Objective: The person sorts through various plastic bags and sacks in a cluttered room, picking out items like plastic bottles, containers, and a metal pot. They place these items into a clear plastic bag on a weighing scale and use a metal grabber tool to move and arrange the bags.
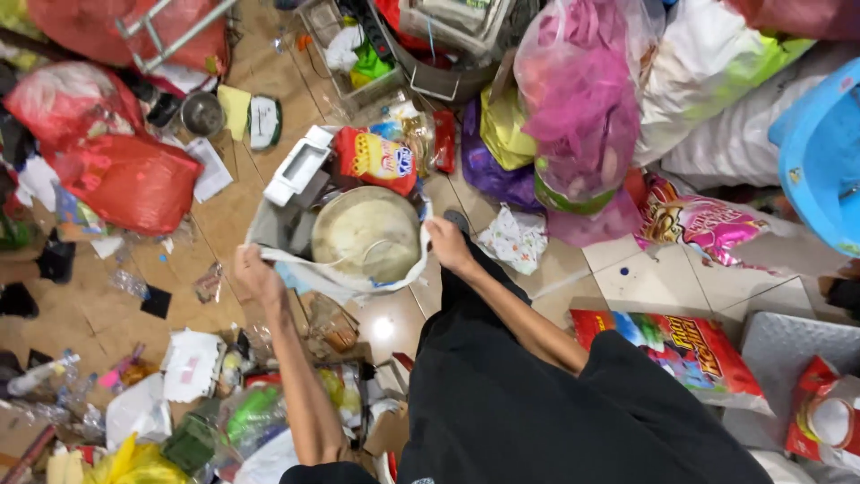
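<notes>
Hands gripped the bag's rim: my left hand (257, 272) and right hand (445, 244) closed on the bag (269, 229), holding it open over a round pan (365, 235); widening it seemed next.

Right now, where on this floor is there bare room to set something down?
Bare tile shows right of the right hand, between the pink snack bag and the red snack bag. A smaller brown patch lies left of the left hand, below the red plastic bag. Above the white bag and at lower left it is crowded with litter.
</notes>
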